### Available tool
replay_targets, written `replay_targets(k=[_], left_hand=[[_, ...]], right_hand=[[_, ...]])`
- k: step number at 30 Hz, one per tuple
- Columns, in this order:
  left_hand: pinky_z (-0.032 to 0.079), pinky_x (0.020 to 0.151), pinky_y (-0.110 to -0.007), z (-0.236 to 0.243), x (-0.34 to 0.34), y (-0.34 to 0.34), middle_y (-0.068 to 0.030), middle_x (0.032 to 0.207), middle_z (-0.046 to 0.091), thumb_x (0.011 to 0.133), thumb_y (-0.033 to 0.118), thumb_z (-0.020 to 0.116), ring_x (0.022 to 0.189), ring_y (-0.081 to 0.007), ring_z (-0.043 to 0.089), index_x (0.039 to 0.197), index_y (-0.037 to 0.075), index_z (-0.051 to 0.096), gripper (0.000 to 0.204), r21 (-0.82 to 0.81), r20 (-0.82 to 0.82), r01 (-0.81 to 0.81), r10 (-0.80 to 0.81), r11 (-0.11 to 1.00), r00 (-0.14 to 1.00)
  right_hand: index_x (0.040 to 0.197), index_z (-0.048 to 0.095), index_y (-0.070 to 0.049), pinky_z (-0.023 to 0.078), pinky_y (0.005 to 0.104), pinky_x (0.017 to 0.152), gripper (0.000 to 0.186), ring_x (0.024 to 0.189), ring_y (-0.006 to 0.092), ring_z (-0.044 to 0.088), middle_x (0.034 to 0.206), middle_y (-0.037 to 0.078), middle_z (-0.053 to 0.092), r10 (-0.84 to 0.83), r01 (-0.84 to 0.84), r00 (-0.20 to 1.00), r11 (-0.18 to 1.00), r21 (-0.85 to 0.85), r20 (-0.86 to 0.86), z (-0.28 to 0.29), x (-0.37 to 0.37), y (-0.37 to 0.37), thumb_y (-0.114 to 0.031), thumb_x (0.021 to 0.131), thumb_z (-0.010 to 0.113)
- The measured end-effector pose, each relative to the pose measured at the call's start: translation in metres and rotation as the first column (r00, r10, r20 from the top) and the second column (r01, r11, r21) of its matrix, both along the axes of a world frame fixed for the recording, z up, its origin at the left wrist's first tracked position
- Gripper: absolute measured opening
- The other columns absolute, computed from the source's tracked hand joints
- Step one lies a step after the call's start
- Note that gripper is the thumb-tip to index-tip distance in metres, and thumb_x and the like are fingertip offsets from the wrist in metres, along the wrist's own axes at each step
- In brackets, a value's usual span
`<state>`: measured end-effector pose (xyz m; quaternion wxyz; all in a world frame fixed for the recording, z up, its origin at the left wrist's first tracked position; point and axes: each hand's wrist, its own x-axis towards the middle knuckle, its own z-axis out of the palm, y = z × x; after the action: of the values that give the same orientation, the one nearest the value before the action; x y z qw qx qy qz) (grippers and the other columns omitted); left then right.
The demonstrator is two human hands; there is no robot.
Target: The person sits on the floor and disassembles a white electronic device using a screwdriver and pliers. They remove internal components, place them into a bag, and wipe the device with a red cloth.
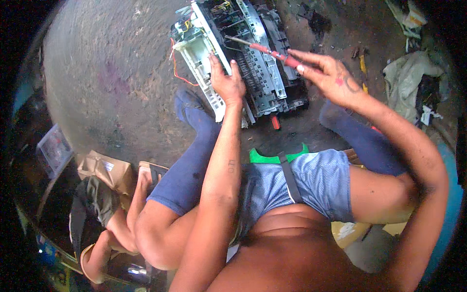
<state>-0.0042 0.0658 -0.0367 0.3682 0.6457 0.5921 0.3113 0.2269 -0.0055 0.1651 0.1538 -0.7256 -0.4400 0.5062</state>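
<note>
A partly stripped machine, apparently a printer (265,73), lies on the dark floor in front of me, its ribbed black and grey inside exposed. My left hand (228,86) grips the long white strip (208,29) along the machine's left part, thumb on one side and fingers on the other. In my right hand (338,80) is a screwdriver (278,55) with a red handle. Its metal shaft points left over the open middle of the machine; whether the tip touches anything I cannot tell. An orange wire (176,68) hangs out of the left side.
A red-handled tool (276,121) lies at the machine's near edge. To the right are a yellow-handled tool (363,68) and crumpled grey-green cloth (411,80). Another person's legs (119,219), a brown package (108,168) and a clear plastic container (54,150) are at the lower left.
</note>
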Motion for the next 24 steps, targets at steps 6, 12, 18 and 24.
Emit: replay_targets(k=[6,12,18,24], left_hand=[[0.038,0.115,-0.039,0.008,0.001,0.002,-0.0256,0.149,0.052,0.109,0.026,0.046,0.14,-0.0353,0.05,0.148,-0.005,0.048,0.05,-0.033,-0.041,0.005,-0.006,0.999,0.999],[0.043,0.107,-0.033,0.008,0.001,0.0,-0.0213,0.142,0.061,0.109,0.032,0.045,0.127,-0.0254,0.06,0.148,-0.003,0.05,0.052,-0.005,-0.137,-0.037,0.036,0.999,0.99],[0.043,0.106,-0.033,0.02,0.008,-0.003,-0.0197,0.139,0.064,0.109,0.032,0.045,0.122,-0.024,0.062,0.147,-0.003,0.052,0.052,-0.083,-0.153,-0.091,0.078,0.992,0.985],[0.043,0.06,-0.026,0.013,0.005,0.0,0.0019,0.077,0.052,0.109,0.031,0.048,0.066,-0.0085,0.045,0.152,0.005,0.048,0.05,-0.024,-0.195,-0.071,0.065,0.997,0.979]], right_hand=[[0.152,0.051,-0.021,0.04,0.0246,0.049,0.048,0.055,0.0043,0.045,0.071,-0.006,0.053,-0.51,0.422,0.684,0.86,-0.287,-0.522,-0.052,-0.047,-0.073,-0.031,0.106,0.057],[0.154,0.048,-0.02,0.037,0.0224,0.045,0.05,0.05,0.0031,0.042,0.07,-0.005,0.051,-0.578,0.492,0.406,0.791,-0.363,-0.708,-0.103,-0.088,-0.091,-0.03,0.107,0.056],[0.153,0.049,-0.017,0.038,0.0219,0.048,0.048,0.053,0.0027,0.043,0.07,-0.007,0.052,-0.572,0.529,0.341,0.773,-0.351,-0.746,-0.129,-0.102,-0.095,-0.026,0.106,0.056],[0.152,0.05,-0.009,0.051,0.0255,0.083,0.048,0.092,0.0077,0.06,0.116,0.005,0.071,-0.608,0.704,0.375,0.678,-0.212,-0.7,-0.131,-0.161,-0.096,-0.019,0.105,0.056]])
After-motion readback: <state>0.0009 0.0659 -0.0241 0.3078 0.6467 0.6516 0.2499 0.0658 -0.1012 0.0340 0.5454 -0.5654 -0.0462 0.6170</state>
